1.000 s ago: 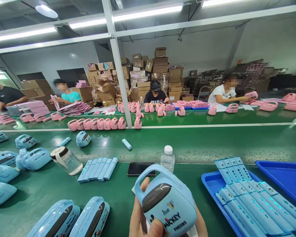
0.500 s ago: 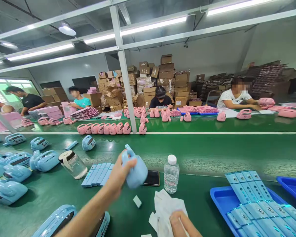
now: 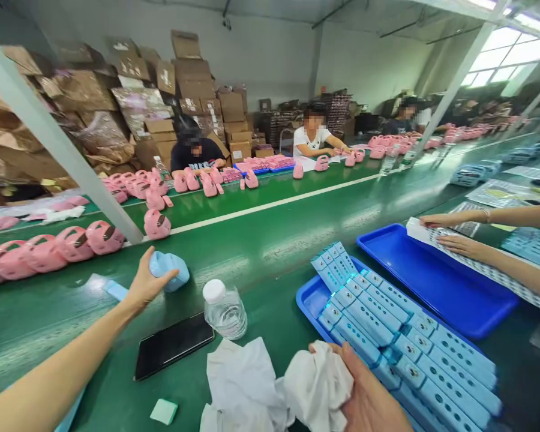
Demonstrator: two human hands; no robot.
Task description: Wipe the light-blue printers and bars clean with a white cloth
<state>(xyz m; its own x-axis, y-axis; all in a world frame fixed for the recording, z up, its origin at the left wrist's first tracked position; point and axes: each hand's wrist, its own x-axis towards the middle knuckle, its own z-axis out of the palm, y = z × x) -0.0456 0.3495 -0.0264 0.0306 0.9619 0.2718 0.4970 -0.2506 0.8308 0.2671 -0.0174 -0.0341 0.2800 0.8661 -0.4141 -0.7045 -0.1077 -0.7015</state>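
My left hand (image 3: 146, 279) is stretched out over the green surface, fingers and thumb around a light-blue rounded plastic case (image 3: 173, 271). A blue strip-shaped piece (image 3: 116, 290) lies just behind that wrist. My right hand (image 3: 364, 390) is closed around a crumpled white cloth (image 3: 317, 384). More white cloth (image 3: 240, 378) lies bunched on the table to its left. Between my hands are a black phone (image 3: 175, 345) and a clear bottle with a white cap (image 3: 226, 312). A small pale-green block (image 3: 164, 411) sits nearer to me.
A blue tray (image 3: 312, 300) piled with blue strip pieces (image 3: 387, 324) stands at right, beside another blue tray (image 3: 441, 282). A co-worker's hands (image 3: 459, 231) hold a white patterned sheet there. Pink cases (image 3: 74, 243) line the far side, where other people sit.
The view has swung right. My left hand has carried the blue case out toward the far green strip. My right hand has lifted a wad of cloth off the pile.
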